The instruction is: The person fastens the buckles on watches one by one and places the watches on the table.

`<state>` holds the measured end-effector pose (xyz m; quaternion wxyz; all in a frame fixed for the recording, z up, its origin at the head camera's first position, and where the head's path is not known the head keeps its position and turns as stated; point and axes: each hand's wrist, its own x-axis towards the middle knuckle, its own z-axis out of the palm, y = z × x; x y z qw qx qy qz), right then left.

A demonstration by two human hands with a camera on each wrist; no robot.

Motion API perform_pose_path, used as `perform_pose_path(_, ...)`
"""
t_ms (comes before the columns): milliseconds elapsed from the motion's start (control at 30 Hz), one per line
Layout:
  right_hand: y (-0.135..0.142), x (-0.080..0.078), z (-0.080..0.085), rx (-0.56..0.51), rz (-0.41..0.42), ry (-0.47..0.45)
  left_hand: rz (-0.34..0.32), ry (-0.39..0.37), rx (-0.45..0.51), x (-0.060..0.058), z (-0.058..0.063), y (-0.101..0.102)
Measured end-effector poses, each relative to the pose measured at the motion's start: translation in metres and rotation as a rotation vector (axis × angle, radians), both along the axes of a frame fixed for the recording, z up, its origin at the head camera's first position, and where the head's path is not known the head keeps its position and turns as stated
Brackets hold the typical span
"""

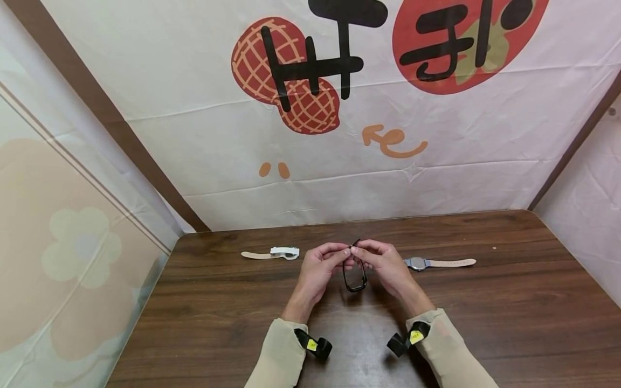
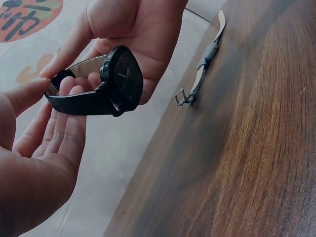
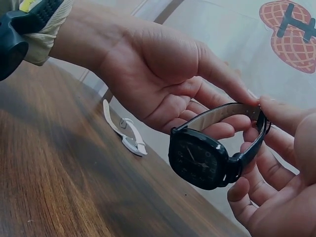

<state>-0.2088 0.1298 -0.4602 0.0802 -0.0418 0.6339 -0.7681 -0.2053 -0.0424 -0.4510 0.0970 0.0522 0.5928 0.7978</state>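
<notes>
A black wristwatch [image 1: 356, 280] hangs between my two hands, its strap closed into a loop with a pale lining. Its dark rounded face [image 3: 197, 160] is at the bottom of the loop and shows in both wrist views. With thumb and fingers, my left hand [image 1: 316, 268] pinches the strap [image 2: 74, 103] near its joined ends. From the other side my right hand [image 1: 386, 265] pinches the same part. The thumb tips meet there, over the buckle area, and partly hide it. Some fingers of both hands reach inside or behind the loop.
A white watch [image 1: 285, 252] with a cream strap lies left of the hands on the brown wooden table [image 1: 218, 323]. To the right lies a watch with a blue-grey strap [image 1: 418, 263] and pale lining. A printed cloth wall [image 1: 204, 145] rises behind the table's back edge.
</notes>
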Motion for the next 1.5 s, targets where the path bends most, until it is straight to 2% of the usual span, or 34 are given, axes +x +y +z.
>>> perform_pose_path(167,-0.0011,0.0006,0.0004,0.003,-0.010,-0.008,0.004,0.005,-0.008,0.0000,-0.0001,-0.0002)
perform_pose_path(500,-0.0027,0.0004,-0.0003,-0.004,-0.024,-0.003,0.035,-0.008,-0.090,0.0003,-0.0011,0.0000)
perform_pose_path(1100,-0.0004,-0.0012,-0.0001,-0.005,-0.056,-0.050,-0.027,0.001,-0.068,0.0001,-0.0033,0.0000)
perform_pose_path(1500,-0.0007,-0.0027,-0.0045,0.002,-0.066,-0.064,-0.047,-0.031,-0.063,0.0010,-0.0044,-0.0008)
